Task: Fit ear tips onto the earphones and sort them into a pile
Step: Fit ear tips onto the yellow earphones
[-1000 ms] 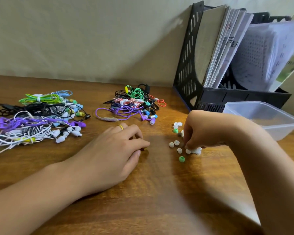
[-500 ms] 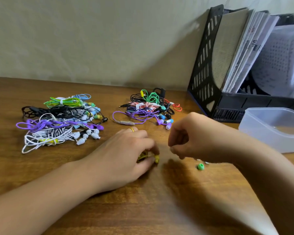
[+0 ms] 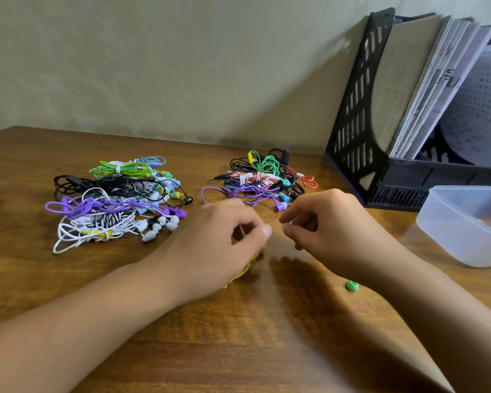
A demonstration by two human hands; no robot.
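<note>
On the glossy wood-grain tabletop point(image 3: 238, 350), a small green rubber ear tip point(image 3: 352, 285) lies under the right forearm. The left hand point(image 3: 219, 245) curls round a thin yellow earphone cord point(image 3: 245, 272). The right hand point(image 3: 329, 222) is pinched; what it holds is too blurred to tell. Beyond, two tangled earphone piles sit apart: the left pile point(image 3: 114, 202) and the far pile point(image 3: 261, 180) near the back edge.

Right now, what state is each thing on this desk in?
Left hand: raised, grips a yellow earphone cord.
Right hand: fingers curled; contents hidden.
Green ear tip: loose on the table.
Left earphone pile: bundled.
Middle earphone pile: tangled.
Plastic tub: lidless.
File rack: upright, holding papers.
</note>
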